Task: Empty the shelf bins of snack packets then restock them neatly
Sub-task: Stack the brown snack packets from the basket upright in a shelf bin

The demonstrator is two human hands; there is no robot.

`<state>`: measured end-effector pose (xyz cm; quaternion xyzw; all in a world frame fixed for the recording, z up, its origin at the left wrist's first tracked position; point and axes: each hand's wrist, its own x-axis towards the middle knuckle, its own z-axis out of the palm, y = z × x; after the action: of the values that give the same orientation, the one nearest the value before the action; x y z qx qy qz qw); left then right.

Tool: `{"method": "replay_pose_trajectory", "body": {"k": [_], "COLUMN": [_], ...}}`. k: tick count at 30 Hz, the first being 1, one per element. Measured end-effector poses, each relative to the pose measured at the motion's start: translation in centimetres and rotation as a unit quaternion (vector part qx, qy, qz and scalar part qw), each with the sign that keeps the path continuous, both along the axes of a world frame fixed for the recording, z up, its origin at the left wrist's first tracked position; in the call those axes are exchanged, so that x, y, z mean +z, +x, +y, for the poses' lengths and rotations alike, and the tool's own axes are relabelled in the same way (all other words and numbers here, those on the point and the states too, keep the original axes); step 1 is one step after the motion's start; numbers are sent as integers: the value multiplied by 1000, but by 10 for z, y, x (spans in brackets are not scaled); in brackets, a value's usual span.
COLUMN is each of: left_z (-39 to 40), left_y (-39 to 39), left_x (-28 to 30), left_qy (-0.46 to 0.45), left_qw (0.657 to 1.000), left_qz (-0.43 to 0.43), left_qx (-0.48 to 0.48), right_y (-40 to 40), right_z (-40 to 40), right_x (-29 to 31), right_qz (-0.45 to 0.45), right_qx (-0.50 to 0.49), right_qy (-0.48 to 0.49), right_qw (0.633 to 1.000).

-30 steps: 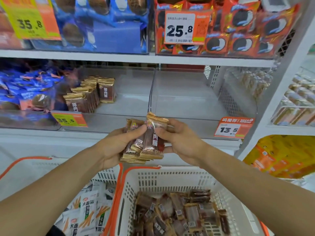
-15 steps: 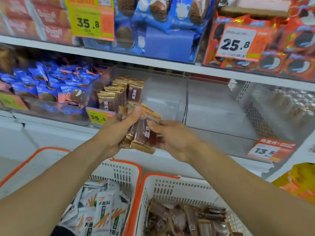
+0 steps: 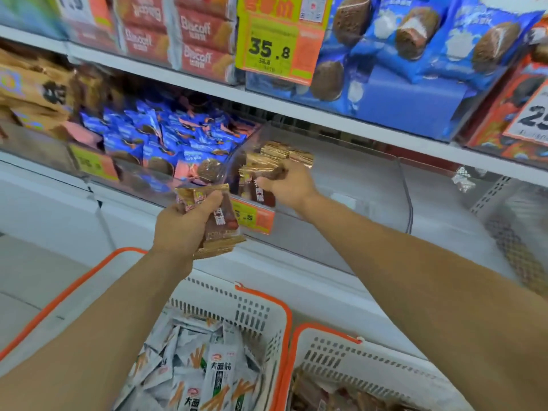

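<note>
Since a second ago the hands have parted: the right hand (image 3: 289, 185) has reached into the clear shelf bin (image 3: 355, 179), while the left hand (image 3: 181, 229) stays in front of the shelf. The right hand's fingers curl round a brown packet (image 3: 261, 189) standing upright, long axis vertical, against the row of packets (image 3: 278, 154) at the bin's left end. The left hand grips a stack of brown packets (image 3: 219, 221), upright and tilted slightly right, above the white basket (image 3: 255, 310).
</note>
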<state>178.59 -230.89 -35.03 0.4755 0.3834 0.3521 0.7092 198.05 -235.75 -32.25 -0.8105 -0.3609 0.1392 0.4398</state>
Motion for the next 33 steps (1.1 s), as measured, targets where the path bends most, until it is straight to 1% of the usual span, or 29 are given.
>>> {"method": "replay_pose_trajectory", "body": {"k": [2, 3, 5, 8, 10, 11, 12, 13, 15, 16, 17, 18, 19, 20, 21, 22, 25, 27, 28, 30, 31, 33], "left_z": [3, 4, 5, 7, 7, 7, 7, 6, 5, 3, 1, -1, -2, -3, -6, -8, -13, -12, -8, 1, 4, 9], "left_y": [2, 3, 7, 9, 7, 7, 6, 5, 5, 6, 7, 10, 12, 14, 16, 18, 25, 30, 32, 34, 34, 33], "left_x": [-1, 0, 2, 2, 2, 2, 1, 1, 2, 3, 5, 7, 9, 12, 14, 17, 23, 24, 22, 12, 7, -4], "left_qy": [1, 3, 15, 27, 34, 41, 52, 67, 120, 150, 174, 189, 199, 208, 219, 236, 316, 383, 404, 413, 419, 449], "left_qw": [1000, 1000, 1000, 999, 999, 999, 998, 997, 992, 988, 984, 981, 980, 978, 976, 971, 948, 924, 914, 904, 896, 867], "left_qz": [0, -1, -1, 7, 14, 19, 22, 24, 35, 44, 44, 35, 20, 4, -9, -20, -25, 14, 45, 109, 145, 215], "left_qx": [9, 9, 10, 23, 22, 20, 20, 19, 17, 13, 9, 6, 3, -1, -8, -18, -29, -10, -4, -18, -28, -21], "right_y": [-2, 0, 3, 8, 6, 8, 6, 7, 6, 2, -1, -3, -5, -4, -6, -5, -10, -11, -9, 2, 8, 15], "right_z": [12, 16, 21, 21, 13, 9, 5, 2, -2, -6, -11, -18, -26, -33, -39, -42, -39, -36, -35, -33, -32, -30], "right_x": [-7, -10, -12, -13, -7, -5, 2, 6, 14, 21, 27, 33, 40, 45, 49, 50, 48, 50, 52, 58, 61, 65], "right_qz": [-9, -4, 40, 139, 195, 214, 212, 175, 37, 19, 38, 78, 124, 152, 159, 134, -44, -111, -137, -168, -166, -162], "right_qx": [21, 23, 13, 5, 18, 26, 28, 22, 6, 17, 54, 122, 195, 249, 292, 318, 297, 273, 255, 206, 187, 168], "right_qy": [-77, -98, -121, -106, -88, -77, -73, -68, -51, -21, -2, -2, -17, -40, -50, -50, -4, 34, 49, 62, 54, 16], "right_qw": [997, 995, 992, 985, 977, 974, 974, 982, 998, 999, 998, 989, 973, 956, 942, 937, 954, 955, 956, 962, 967, 972]}}
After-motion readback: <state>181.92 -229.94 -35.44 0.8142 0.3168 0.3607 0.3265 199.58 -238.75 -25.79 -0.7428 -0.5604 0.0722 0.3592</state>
